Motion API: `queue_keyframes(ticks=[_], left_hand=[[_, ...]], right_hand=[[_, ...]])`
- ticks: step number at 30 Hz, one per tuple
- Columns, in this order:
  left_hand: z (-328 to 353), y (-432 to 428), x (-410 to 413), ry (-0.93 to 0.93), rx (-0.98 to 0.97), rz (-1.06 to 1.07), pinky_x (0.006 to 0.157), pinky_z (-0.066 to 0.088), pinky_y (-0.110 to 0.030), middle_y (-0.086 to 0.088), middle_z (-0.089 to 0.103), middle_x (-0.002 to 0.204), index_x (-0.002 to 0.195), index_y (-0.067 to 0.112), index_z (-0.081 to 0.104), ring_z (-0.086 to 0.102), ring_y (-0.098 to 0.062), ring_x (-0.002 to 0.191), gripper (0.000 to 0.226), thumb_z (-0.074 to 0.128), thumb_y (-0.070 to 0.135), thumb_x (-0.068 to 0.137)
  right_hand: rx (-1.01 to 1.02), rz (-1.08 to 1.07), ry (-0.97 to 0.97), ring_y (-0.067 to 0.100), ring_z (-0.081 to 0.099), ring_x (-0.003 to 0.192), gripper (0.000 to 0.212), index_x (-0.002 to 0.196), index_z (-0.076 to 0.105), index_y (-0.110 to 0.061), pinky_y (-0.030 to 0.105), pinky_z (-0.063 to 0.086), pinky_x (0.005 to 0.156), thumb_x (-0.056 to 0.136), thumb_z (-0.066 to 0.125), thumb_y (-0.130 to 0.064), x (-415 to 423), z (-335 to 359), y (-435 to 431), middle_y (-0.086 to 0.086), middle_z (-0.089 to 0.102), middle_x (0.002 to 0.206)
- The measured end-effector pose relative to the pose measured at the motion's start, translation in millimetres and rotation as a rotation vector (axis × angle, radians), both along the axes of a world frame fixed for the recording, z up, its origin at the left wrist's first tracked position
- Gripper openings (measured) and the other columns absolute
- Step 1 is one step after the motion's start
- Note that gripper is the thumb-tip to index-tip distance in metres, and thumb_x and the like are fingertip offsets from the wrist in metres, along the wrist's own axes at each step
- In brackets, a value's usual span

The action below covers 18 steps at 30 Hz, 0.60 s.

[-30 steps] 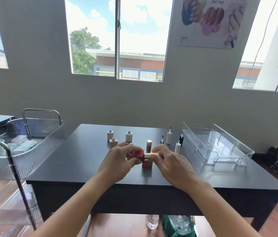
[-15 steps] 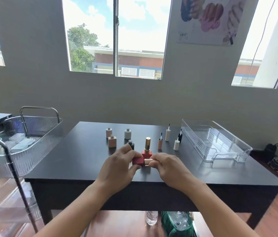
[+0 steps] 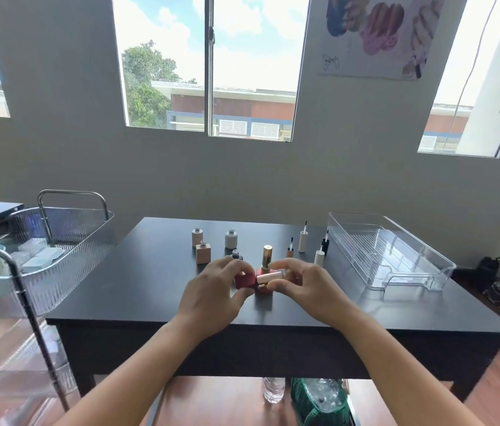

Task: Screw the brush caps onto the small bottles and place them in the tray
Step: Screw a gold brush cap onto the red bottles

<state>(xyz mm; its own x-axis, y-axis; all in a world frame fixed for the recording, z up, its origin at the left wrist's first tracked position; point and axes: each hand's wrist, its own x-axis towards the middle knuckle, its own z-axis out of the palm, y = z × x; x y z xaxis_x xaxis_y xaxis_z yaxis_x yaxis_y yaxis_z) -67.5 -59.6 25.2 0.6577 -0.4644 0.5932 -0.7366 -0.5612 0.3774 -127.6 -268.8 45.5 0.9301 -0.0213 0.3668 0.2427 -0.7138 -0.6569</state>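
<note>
My left hand point(image 3: 211, 290) grips a small red bottle point(image 3: 245, 280) held on its side above the black table point(image 3: 150, 287). My right hand point(image 3: 307, 287) pinches the gold brush cap point(image 3: 269, 276) that sits on the bottle's neck. Behind them a second red bottle point(image 3: 263, 290) with an upright gold cap point(image 3: 267, 256) stands on the table. Several uncapped bottles, beige point(image 3: 203, 253), white point(image 3: 230, 238) and dark point(image 3: 235, 254), stand at the back left. Several loose brush caps point(image 3: 302, 239) stand at the back right. The clear plastic tray point(image 3: 408, 272) lies on the table's right side with nothing visible in it.
A metal cart with a ribbed clear basket point(image 3: 67, 241) stands to the left of the table. Under the table are a water bottle point(image 3: 273, 390) and a green bag point(image 3: 319, 404). A dark bag point(image 3: 488, 272) sits on the floor at the right.
Both hands have stayed together over the table's middle with the bottle and cap. My right hand's fingers have shifted around the gold cap.
</note>
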Motion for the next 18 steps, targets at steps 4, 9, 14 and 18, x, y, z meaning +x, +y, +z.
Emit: queue_keyframes(ticks=[4, 9, 14, 18], left_hand=[[-4, 10, 18, 0.157, -0.087, 0.064, 0.067, 0.039, -0.016, 0.024, 0.059, 0.088, 0.102, 0.041, 0.061, 0.056, 0.000, 0.087, 0.026, 0.076, 0.041, 0.081], [-9, 16, 32, 0.332, -0.102, 0.105, 0.074, 0.043, -0.024, 0.024, 0.065, 0.082, 0.089, 0.043, 0.056, 0.064, -0.001, 0.086, 0.026, 0.079, 0.040, 0.077], [-15, 12, 37, 0.427, -0.064, 0.107, 0.073, 0.044, -0.024, 0.019, 0.070, 0.091, 0.092, 0.041, 0.061, 0.064, -0.005, 0.088, 0.024, 0.079, 0.039, 0.077], [-16, 8, 39, 0.417, -0.041, 0.118, 0.086, 0.050, -0.039, 0.021, 0.067, 0.086, 0.096, 0.036, 0.066, 0.061, -0.010, 0.088, 0.024, 0.080, 0.040, 0.077]], right_hand=[[0.180, -0.137, -0.054, 0.009, 0.052, 0.057, 0.026, 0.091, 0.073, -0.026, 0.025, 0.045, 0.058, 0.080, 0.067, -0.049, 1, 12, -28, -0.002, 0.061, 0.066], [0.218, -0.480, -0.092, 0.014, 0.057, 0.061, 0.007, 0.084, 0.073, -0.018, 0.036, 0.053, 0.067, 0.086, 0.071, -0.024, 17, -3, -73, -0.002, 0.066, 0.068], [0.167, -0.591, 0.047, 0.029, 0.066, 0.089, 0.036, 0.109, 0.068, -0.010, 0.045, 0.053, 0.086, 0.079, 0.078, -0.026, 36, -22, -93, 0.008, 0.068, 0.092], [0.096, -0.588, 0.099, 0.026, 0.064, 0.096, 0.045, 0.115, 0.067, -0.012, 0.039, 0.052, 0.087, 0.077, 0.079, -0.032, 49, -24, -94, 0.005, 0.068, 0.097]])
